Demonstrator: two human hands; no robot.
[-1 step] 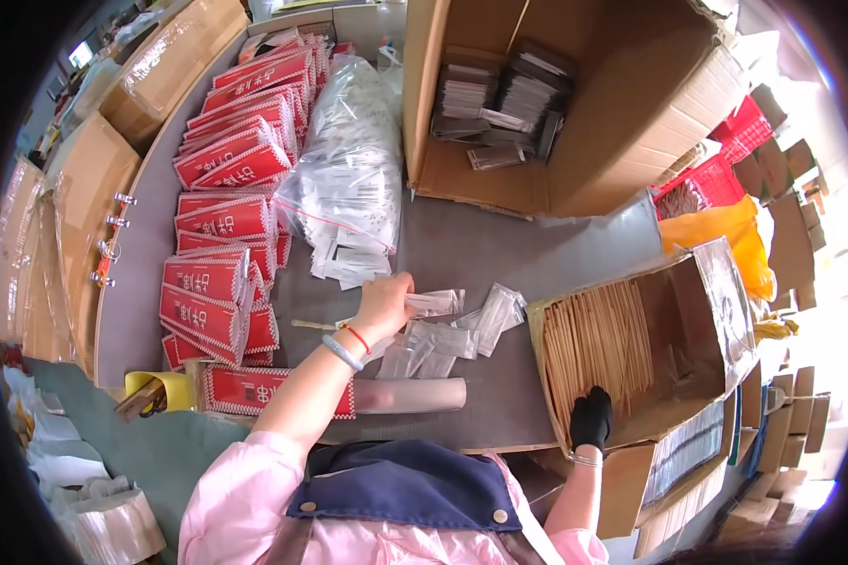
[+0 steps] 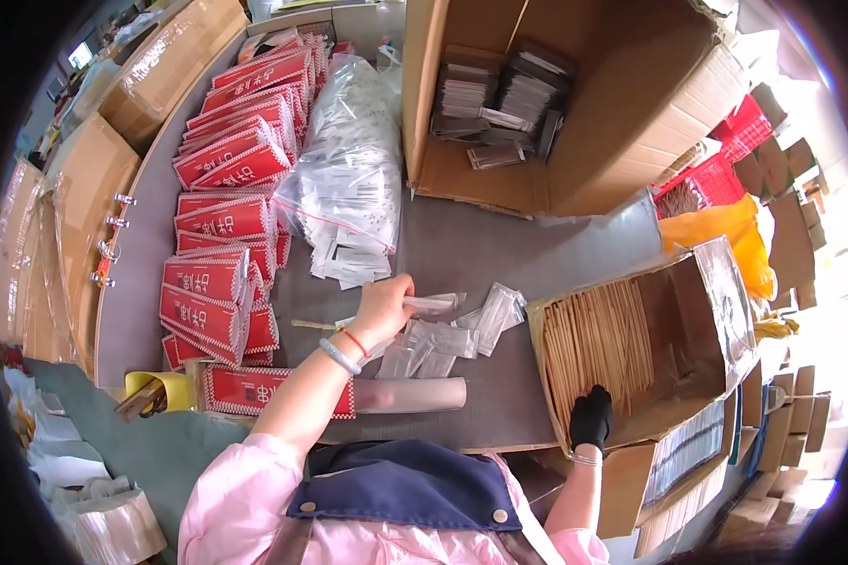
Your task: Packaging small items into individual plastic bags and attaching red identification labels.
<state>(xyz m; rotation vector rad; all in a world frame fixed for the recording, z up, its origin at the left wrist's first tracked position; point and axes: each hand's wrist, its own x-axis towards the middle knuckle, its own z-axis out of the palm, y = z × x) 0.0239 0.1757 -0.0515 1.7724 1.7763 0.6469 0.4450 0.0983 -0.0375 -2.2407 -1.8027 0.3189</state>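
Observation:
My left hand (image 2: 386, 306) is closed on the end of a small clear packet (image 2: 438, 302), above the grey table. Close by it lie several more flat clear packets (image 2: 495, 315), loosely overlapping. My right hand (image 2: 591, 419), in a black glove, reaches into an open cardboard box (image 2: 716, 377) at the right. That box holds a thick row of thin wooden sticks (image 2: 594, 339). The gloved fingers rest at the near end of the sticks; whether they grip any is hidden.
Red printed sleeves (image 2: 203, 292) are stacked along the table's left side, beside a plastic bag of white packets (image 2: 349, 179). A tall cardboard box (image 2: 631, 141) with dark-and-white packets stands at the back. Near the front edge lies a clear roll-like piece (image 2: 410, 395) beside a red sleeve.
The small packet in my left hand has tilted slightly. Otherwise the hands and the things around them look the same.

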